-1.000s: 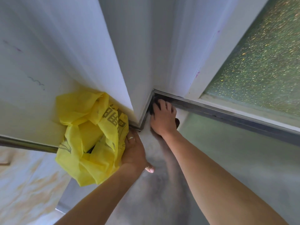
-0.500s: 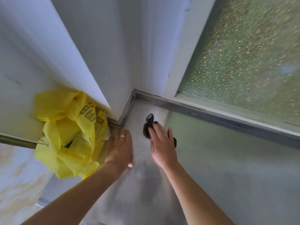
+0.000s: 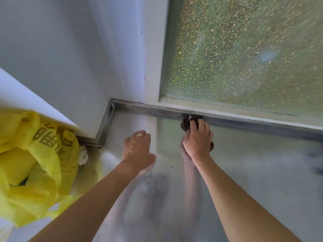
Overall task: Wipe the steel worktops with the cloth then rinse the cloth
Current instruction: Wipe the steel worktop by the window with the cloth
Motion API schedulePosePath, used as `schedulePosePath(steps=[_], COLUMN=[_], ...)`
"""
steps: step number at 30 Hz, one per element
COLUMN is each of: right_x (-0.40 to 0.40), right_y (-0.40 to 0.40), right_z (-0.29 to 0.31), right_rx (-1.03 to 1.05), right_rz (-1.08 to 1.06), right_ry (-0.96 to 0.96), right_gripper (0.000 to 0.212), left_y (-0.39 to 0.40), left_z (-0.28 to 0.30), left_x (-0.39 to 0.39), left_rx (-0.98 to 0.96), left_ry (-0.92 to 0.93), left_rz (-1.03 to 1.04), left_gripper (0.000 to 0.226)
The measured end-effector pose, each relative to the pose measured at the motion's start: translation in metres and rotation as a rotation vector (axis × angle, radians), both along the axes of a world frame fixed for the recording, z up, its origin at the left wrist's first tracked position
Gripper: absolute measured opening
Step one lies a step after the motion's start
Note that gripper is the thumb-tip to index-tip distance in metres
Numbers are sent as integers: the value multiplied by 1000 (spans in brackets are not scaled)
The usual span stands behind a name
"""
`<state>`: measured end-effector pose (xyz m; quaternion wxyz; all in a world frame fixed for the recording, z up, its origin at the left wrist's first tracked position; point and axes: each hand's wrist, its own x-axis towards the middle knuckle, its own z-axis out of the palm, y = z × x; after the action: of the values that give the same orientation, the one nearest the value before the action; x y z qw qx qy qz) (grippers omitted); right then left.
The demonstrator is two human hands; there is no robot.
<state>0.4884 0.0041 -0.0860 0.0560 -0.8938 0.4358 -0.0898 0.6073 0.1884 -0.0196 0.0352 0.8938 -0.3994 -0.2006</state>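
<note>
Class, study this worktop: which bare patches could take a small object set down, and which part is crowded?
Free: the steel worktop to the right of the right hand, bordered by the raised back edge under the frosted window. Also the strip between the forearms, towards the viewer. Crowded: the left side, where the yellow bag lies beside the left hand.

so the cloth [image 3: 187, 123] is a dark brown, the worktop [image 3: 244, 172] is dull silver-grey steel with smudgy dark streaks, the bag [image 3: 35, 165] is bright yellow with dark blocky print, the wall [image 3: 70, 49] is plain white, and the window glass [image 3: 244, 49] is greenish with a speckled pebbly pattern
</note>
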Motion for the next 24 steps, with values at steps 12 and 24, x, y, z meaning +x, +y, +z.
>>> schedulePosePath(steps=[12,24], right_x=[88,-10], right_y=[75,-11], right_z=[6,-2], right_rx=[81,-46], right_rz=[192,237], right_ry=[-141,-58], right_gripper=[43,33], left_y=[14,9], left_z=[-19,-13], left_x=[0,-6], left_rx=[-43,1], left_ry=[-73,-29], left_rz=[-11,42], left_gripper=[86,92])
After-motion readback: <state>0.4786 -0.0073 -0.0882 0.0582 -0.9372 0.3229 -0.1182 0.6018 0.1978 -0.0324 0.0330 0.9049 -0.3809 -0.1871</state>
